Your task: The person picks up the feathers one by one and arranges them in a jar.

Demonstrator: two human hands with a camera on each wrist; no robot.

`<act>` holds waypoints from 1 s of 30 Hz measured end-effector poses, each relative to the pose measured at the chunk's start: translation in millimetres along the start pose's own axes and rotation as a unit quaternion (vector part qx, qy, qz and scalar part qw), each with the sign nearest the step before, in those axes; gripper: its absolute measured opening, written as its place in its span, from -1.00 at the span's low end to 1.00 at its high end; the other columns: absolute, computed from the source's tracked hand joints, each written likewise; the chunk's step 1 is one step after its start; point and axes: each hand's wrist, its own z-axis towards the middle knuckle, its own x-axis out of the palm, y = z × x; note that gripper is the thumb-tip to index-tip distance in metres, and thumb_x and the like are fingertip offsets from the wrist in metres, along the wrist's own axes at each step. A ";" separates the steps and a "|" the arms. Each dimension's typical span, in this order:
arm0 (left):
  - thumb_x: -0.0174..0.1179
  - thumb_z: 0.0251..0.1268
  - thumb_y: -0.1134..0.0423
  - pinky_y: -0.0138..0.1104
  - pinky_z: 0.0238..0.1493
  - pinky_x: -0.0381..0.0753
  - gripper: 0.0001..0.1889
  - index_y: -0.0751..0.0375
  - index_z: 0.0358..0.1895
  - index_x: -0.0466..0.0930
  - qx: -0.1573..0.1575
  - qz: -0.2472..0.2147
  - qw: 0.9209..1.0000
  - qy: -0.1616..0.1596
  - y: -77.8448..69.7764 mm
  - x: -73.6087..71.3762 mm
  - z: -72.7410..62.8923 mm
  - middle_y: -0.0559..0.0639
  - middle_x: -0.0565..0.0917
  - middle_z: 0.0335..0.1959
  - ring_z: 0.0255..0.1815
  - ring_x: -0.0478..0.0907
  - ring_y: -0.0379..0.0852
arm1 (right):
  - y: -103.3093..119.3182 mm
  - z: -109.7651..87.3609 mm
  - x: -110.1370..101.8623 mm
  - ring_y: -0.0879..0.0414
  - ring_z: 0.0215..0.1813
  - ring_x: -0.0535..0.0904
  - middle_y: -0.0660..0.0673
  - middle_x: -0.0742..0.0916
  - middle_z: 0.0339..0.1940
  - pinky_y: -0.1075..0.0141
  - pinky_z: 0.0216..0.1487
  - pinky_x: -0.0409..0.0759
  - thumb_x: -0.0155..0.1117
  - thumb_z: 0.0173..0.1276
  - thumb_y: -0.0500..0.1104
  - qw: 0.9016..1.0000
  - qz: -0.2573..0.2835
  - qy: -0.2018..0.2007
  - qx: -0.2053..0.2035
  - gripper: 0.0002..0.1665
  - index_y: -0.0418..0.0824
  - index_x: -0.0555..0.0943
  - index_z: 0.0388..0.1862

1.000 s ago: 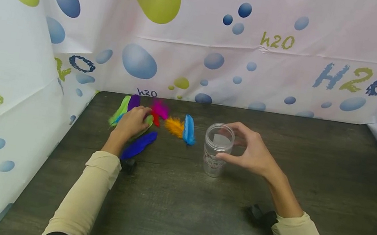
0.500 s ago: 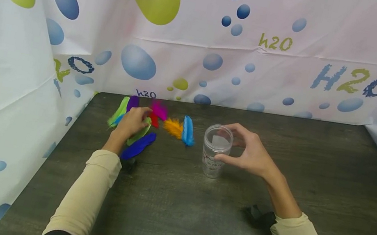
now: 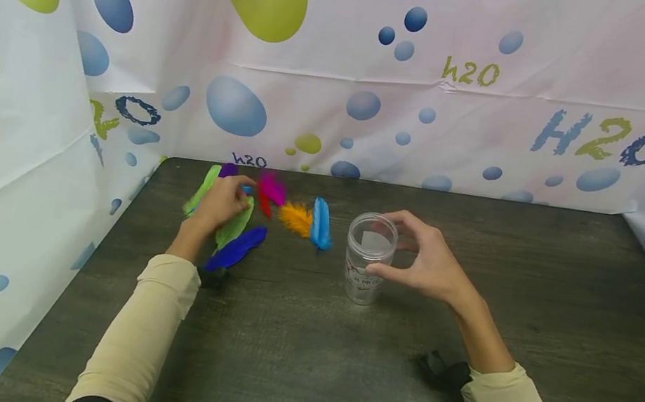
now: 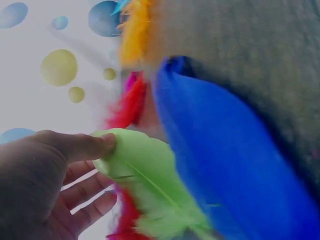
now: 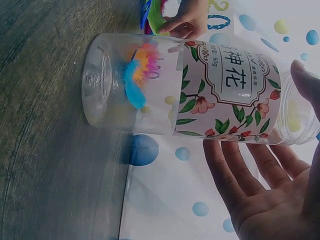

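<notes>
As we look down from the head, we see the left hand (image 3: 218, 201) pinching a light green, leaf-shaped feather (image 3: 234, 225) at the left of a dark wood-grain table (image 3: 303, 354). Just beside it lies a long royal-blue feather (image 3: 236, 248); beyond are a fluffy magenta feather (image 3: 273, 188) and a small red feather (image 3: 264, 202), then a fluffy orange feather (image 3: 296, 218) next to a slim sky-blue feather (image 3: 321, 224). Our right hand (image 3: 430, 265) curves its thumb and fingers about an upright clear plastic jar (image 3: 366, 265), near the table's middle.

From the left wrist, we see the thumb pressed on the green feather's end; the royal-blue feather fills the right side.

From the right wrist, we find the jar's paper label (image 5: 230, 90) printed with flowers, the fingers behind its side and the thumb by its neck. Through its clear wall show orange and sky-blue feathers.
</notes>
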 end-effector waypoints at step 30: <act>0.40 0.29 0.50 -0.55 -0.31 0.62 -0.65 0.50 0.12 0.65 0.087 -0.293 0.927 -0.219 -71.0 -45.1 -18.4 0.27 0.75 -0.33 -0.47 0.64 -0.42 | 3.7 -0.3 -2.2 -0.17 0.18 0.66 -0.25 0.68 0.15 -0.03 0.17 0.70 0.63 0.11 -0.34 1.000 -0.002 0.011 0.014 -0.21 -0.33 0.50 0.32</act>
